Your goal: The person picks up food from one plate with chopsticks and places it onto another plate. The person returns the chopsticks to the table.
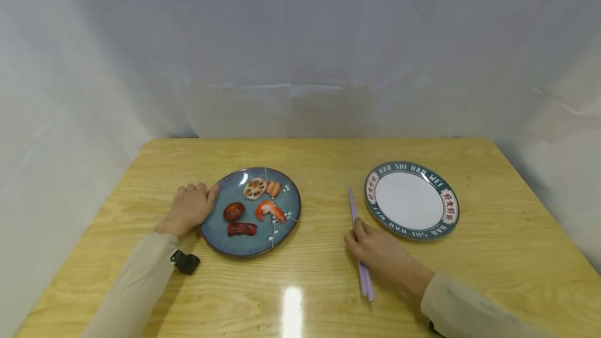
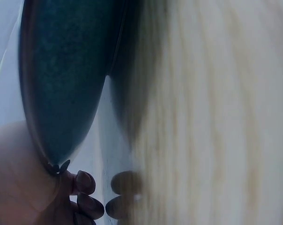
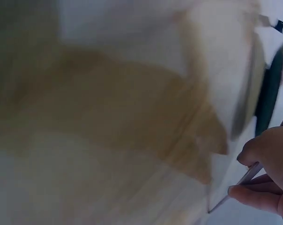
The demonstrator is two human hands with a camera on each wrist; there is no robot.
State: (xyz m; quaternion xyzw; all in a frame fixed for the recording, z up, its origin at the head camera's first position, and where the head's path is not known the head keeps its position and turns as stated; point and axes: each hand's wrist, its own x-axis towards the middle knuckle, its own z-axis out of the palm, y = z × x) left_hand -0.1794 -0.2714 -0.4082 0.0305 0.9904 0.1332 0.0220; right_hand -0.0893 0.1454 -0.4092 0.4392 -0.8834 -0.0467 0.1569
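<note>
A blue plate with a dark rim (image 1: 213, 223) stands left of the middle of the table, bearing toy-like food pieces: a lotus root slice (image 1: 254, 188), a shrimp (image 1: 269, 211), a mushroom-like round piece (image 1: 233, 212), a red-brown meat piece (image 1: 241, 229) and a small orange-brown piece (image 1: 273, 188). My left hand (image 1: 190, 208) grips its left edge, thumb along the rim; the left wrist view has curled fingertips (image 2: 87, 201) below the rim, near the table. Purple chopsticks (image 1: 352, 205) are pinched in my right hand (image 1: 382, 254), pointing away from me, close to the tabletop.
A white plate with a green lettered rim (image 1: 401, 231) lies on the right, just beyond my right hand. Both plates share a wooden table (image 1: 324, 171). White sheeting (image 1: 286, 67) hangs behind it and along the sides.
</note>
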